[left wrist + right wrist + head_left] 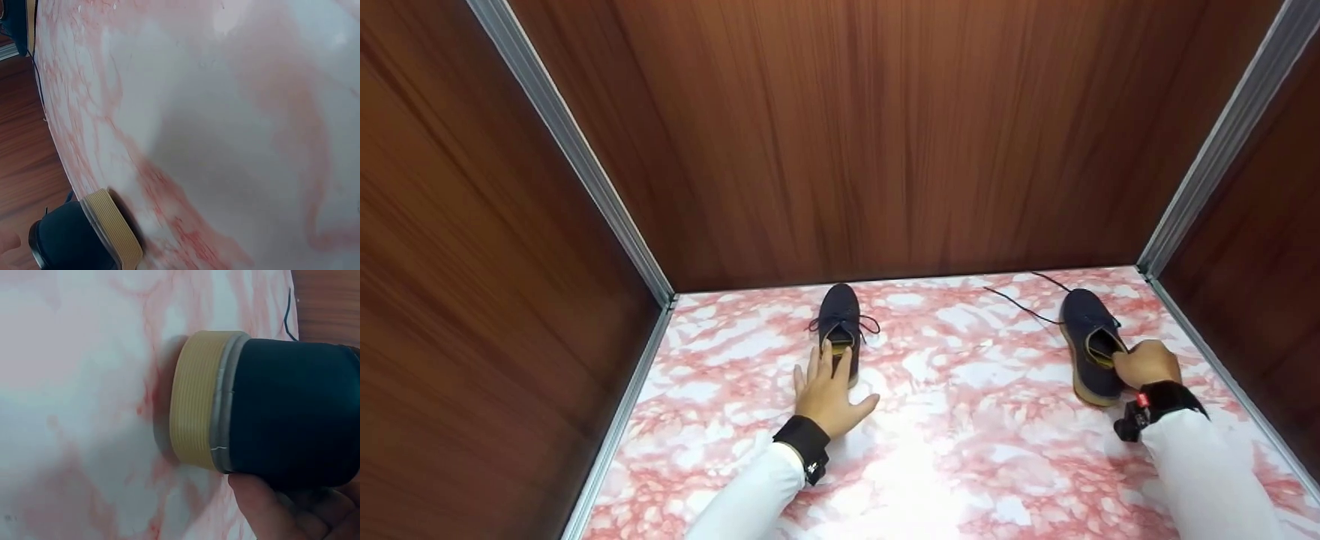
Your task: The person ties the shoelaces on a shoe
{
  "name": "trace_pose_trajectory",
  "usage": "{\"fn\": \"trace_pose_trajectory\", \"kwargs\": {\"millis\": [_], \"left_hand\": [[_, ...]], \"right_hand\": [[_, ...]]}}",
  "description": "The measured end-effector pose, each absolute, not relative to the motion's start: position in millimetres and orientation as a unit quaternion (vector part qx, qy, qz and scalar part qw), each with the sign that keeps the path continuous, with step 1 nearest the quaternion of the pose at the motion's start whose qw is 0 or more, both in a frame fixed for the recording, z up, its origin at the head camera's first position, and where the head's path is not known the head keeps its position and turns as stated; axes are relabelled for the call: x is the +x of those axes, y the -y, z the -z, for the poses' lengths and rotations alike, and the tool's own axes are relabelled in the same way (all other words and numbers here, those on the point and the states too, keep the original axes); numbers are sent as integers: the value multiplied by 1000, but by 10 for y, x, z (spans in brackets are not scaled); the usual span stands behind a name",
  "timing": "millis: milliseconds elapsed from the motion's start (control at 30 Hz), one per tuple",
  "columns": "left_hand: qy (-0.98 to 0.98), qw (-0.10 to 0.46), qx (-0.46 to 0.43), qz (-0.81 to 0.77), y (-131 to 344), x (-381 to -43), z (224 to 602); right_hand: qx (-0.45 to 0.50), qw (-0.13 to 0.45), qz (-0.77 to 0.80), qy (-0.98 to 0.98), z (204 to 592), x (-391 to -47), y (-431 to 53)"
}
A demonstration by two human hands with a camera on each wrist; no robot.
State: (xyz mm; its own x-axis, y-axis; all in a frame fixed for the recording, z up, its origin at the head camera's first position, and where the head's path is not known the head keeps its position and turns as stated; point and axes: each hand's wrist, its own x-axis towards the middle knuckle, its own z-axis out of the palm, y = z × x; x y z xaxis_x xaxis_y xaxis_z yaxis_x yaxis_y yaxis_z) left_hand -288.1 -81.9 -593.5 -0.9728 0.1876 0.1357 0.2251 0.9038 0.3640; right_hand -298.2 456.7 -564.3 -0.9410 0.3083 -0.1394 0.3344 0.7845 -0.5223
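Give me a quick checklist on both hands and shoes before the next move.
1. Right hand gripping the untied shoe: ok.
2. Left hand gripping the tied shoe: not ok, splayed open.
3. Left hand touching that shoe: cannot tell.
4. Bow on the tied shoe: ok, looped.
5. Loose laces secured: not ok, trailing over the marbled surface.
6. Tied and untied shoe pointing toward the back panel: ok.

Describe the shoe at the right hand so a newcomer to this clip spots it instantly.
Below the brown wood-grain back panel lies a red-and-white marbled surface. Near its right edge sits a dark shoe with a tan sole, gripped by the right hand. Its laces trail loose toward the panel, whereas those of the other shoe are tied in a bow.
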Motion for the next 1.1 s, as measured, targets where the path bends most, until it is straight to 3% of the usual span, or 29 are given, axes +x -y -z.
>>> {"fn": "trace_pose_trajectory", "kwargs": {"millis": [500, 1100], "left_hand": [[972, 50, -114, 198, 783, -2833, 5895], [972, 63, -133, 185, 738, -2810, 5906]], "right_hand": [[129, 17, 318, -939, 5656, -3072, -3994], [15, 42, 363, -931, 5686, -2875, -2832]]}}
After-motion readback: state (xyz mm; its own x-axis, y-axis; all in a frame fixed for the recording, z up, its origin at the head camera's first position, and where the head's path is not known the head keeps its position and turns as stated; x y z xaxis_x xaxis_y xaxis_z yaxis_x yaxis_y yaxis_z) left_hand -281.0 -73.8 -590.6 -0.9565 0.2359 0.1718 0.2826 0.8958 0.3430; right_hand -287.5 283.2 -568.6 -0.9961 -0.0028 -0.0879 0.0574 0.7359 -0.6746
